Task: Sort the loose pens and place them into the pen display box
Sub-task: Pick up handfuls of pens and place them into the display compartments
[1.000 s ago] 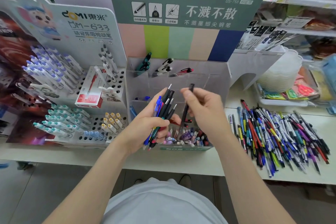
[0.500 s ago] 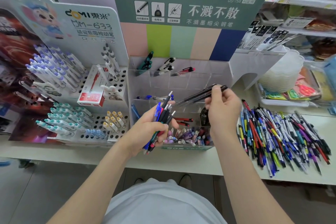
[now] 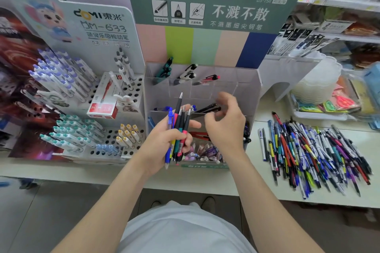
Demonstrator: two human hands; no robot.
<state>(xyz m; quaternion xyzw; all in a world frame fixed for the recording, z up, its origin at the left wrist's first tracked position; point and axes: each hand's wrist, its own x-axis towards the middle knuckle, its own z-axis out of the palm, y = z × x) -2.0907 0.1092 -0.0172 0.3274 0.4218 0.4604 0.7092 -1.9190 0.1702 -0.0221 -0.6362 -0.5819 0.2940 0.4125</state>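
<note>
The clear pen display box (image 3: 249, 88) stands under a green header card, with a few pens in its back compartments. My left hand (image 3: 159, 141) grips a bundle of pens (image 3: 178, 123) upright in front of the box: blue, black, red and teal ones. My right hand (image 3: 228, 127) hovers at the box's middle row with loosely curled, blurred fingers. Two black pens (image 3: 208, 108) lie in that row just off its fingertips, and the hand holds nothing that I can see. The loose pens (image 3: 312, 154) lie heaped on the counter to the right.
A white peg display (image 3: 86, 109) of purple, teal and yellow pens stands on the left, with a red box (image 3: 102, 107) on it. The display box's front tray holds small pastel items (image 3: 205, 151). Plastic trays (image 3: 316, 88) sit at the back right. The counter edge (image 3: 123, 178) runs near me.
My right hand drew black pens out of the left-hand bundle, carried them up and right, then brought them down into the box's middle row and let them go. The left-hand bundle is thinner.
</note>
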